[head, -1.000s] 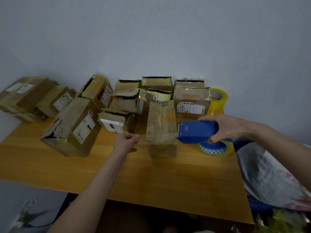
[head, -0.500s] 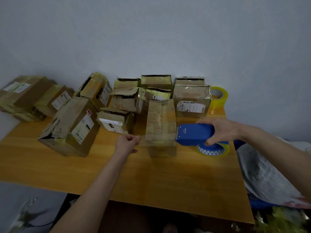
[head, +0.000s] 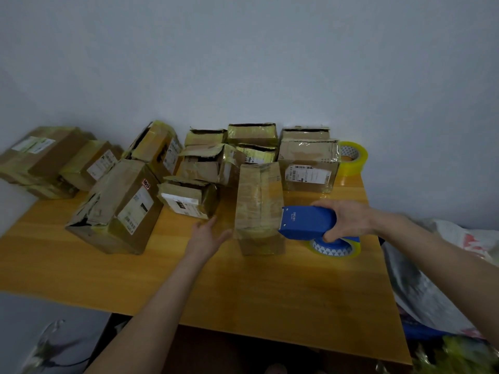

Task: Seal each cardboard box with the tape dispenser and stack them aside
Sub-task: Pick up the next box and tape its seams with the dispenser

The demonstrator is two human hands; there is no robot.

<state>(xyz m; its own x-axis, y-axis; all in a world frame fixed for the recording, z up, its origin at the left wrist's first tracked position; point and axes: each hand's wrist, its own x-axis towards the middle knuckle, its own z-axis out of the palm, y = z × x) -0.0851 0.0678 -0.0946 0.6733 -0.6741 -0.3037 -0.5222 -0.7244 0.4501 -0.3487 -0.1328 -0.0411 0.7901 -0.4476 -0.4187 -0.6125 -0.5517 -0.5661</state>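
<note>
A tall, narrow brown cardboard box (head: pixel 258 201), wrapped in clear tape, is standing upright on the yellow wooden table (head: pixel 243 292), between the two hands. The right hand (head: pixel 348 218) is gripping the blue plastic tape dispenser (head: pixel 306 222), fingers curled round its body, and is holding its front edge against the box's right side. The left hand (head: pixel 206 238) is hovering just beside the box's left face, fingers straight and spread, holding nothing; contact with the box cannot be confirmed. More battered cardboard boxes (head: pixel 216 163) are sitting behind, near the wall, with a yellowish tape roll (head: pixel 353 157) at the table's far right corner.
</note>
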